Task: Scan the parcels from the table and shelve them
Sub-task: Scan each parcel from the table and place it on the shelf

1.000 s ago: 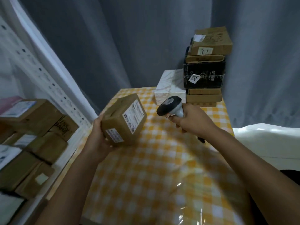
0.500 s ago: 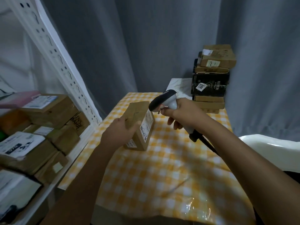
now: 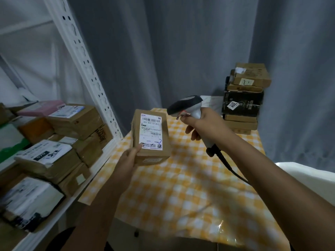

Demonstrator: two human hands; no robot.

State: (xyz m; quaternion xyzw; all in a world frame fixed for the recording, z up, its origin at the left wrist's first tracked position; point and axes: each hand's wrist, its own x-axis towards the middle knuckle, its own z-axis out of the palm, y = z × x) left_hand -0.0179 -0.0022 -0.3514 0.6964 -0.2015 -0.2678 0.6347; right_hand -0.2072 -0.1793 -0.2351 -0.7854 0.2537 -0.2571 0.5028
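A brown cardboard parcel (image 3: 151,137) is held above the left edge of the tabletop (image 3: 190,187), which is covered with a yellow-and-white checked cloth. The parcel is gripped at its near lower corner by the left hand (image 3: 129,160), with the thumb laid on the lower left corner of the white shipping label (image 3: 151,132); the label faces up toward the camera, and its barcodes are visible. A handheld barcode scanner (image 3: 188,106) is gripped round its handle by the right hand (image 3: 204,124), its dark head directed down at the label and kept just clear of the parcel's far right corner. A dark cable (image 3: 230,167) is seen trailing from the foot of the handle toward the right. At the far right corner of the tabletop a stack of parcels (image 3: 243,100) is shown, with a black box between brown ones. On the left, a white metal shelf (image 3: 87,180) is loaded with further parcels (image 3: 54,142), most of them labelled. A grey curtain (image 3: 181,48) forms the background.
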